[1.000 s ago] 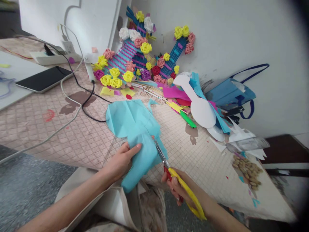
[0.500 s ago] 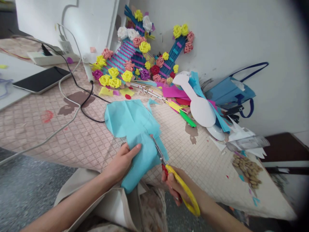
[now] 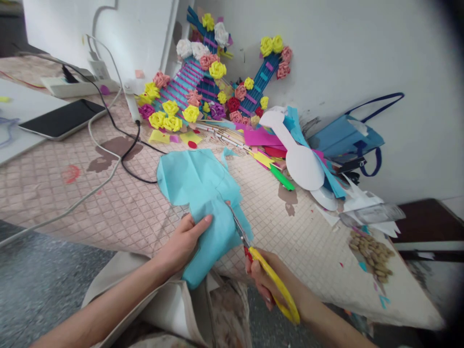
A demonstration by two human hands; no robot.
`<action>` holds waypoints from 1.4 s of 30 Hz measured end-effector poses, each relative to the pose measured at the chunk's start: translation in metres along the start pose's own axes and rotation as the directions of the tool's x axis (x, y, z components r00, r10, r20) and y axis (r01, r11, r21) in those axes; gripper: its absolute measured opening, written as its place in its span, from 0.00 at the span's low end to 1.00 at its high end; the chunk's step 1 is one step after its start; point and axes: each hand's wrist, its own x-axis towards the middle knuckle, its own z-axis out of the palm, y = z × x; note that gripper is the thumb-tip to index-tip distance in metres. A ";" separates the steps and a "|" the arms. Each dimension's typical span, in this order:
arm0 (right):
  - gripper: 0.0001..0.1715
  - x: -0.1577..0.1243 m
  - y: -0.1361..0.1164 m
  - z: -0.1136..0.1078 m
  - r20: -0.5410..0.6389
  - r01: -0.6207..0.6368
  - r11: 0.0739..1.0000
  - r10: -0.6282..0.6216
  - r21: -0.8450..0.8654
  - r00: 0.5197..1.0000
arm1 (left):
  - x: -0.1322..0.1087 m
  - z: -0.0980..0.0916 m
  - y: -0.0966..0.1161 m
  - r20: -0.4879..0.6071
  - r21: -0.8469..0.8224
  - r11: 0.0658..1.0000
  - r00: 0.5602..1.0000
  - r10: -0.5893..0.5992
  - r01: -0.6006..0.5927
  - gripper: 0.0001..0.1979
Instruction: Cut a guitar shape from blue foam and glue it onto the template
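Note:
A sheet of light blue paper (image 3: 197, 181) lies over the near edge of the tiled table (image 3: 72, 203). My left hand (image 3: 183, 241) pinches its lower part, thumb on top. My right hand (image 3: 266, 280) grips yellow-handled scissors (image 3: 270, 280), whose blades (image 3: 237, 227) are in the paper's right side, cutting along it.
Paper-flower craft pieces (image 3: 203, 82) lean on the wall at the back. Coloured paper scraps and a white cutout (image 3: 300, 159) lie right of them, with a blue bag (image 3: 348, 137) and a pile of nuts (image 3: 371, 253). A tablet (image 3: 58, 118), power strip (image 3: 78, 84) and cables (image 3: 108, 145) are at the left.
The scissors have advanced slightly up into the blue paper. My right hand shifted a little toward the table. My left hand holds still.

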 end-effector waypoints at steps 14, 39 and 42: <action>0.39 0.002 0.015 -0.006 0.038 0.122 0.992 -0.123 0.033 0.992 | 0.002 0.002 0.010 0.072 -0.094 0.995 0.997 0.023 -0.016 0.23; 0.25 0.005 0.016 -0.012 0.049 0.256 0.959 -0.252 -0.118 0.966 | 0.011 0.009 0.026 0.066 -0.207 0.978 0.998 0.009 0.005 0.17; 0.25 0.010 0.017 -0.009 0.005 0.313 0.937 -0.316 -0.157 0.949 | 0.011 0.011 0.024 0.049 -0.221 0.975 0.998 0.037 -0.025 0.19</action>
